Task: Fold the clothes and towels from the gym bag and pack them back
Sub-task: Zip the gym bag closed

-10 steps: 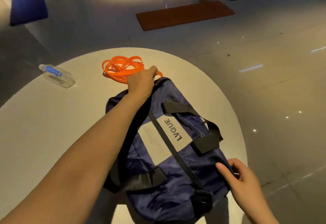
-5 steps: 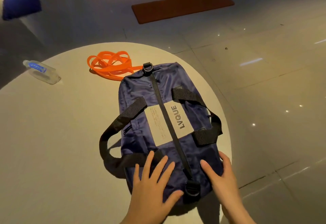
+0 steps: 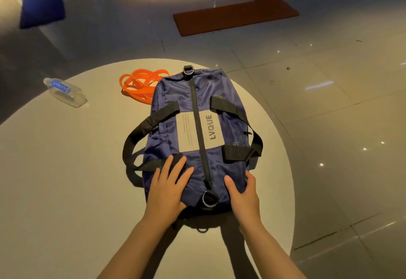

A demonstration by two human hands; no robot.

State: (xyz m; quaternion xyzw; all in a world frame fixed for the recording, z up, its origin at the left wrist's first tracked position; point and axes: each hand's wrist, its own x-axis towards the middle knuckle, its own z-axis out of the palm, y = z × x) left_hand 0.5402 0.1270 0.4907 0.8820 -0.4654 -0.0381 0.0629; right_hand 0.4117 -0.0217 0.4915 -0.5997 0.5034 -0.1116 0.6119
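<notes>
Now the zipped gym bag [image 3: 198, 125] hides its contents; left hand [image 3: 168, 187] presses flat, right hand [image 3: 242, 195] cups its end.

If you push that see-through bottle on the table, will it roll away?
Probably. The bottle lies on its side on the smooth round table, so a sideways push would likely roll it. It looks nearly empty, so probably light.

contents of the closed gym bag [image 3: 195, 107] not visible, small print on its grey patch [image 3: 186, 129] too fine to read, bottle [image 3: 64, 92] label blurred, orange band [image 3: 140, 85] partly hidden behind the bag, bench [image 3: 66, 169] cut off at the left and bottom edges.
</notes>
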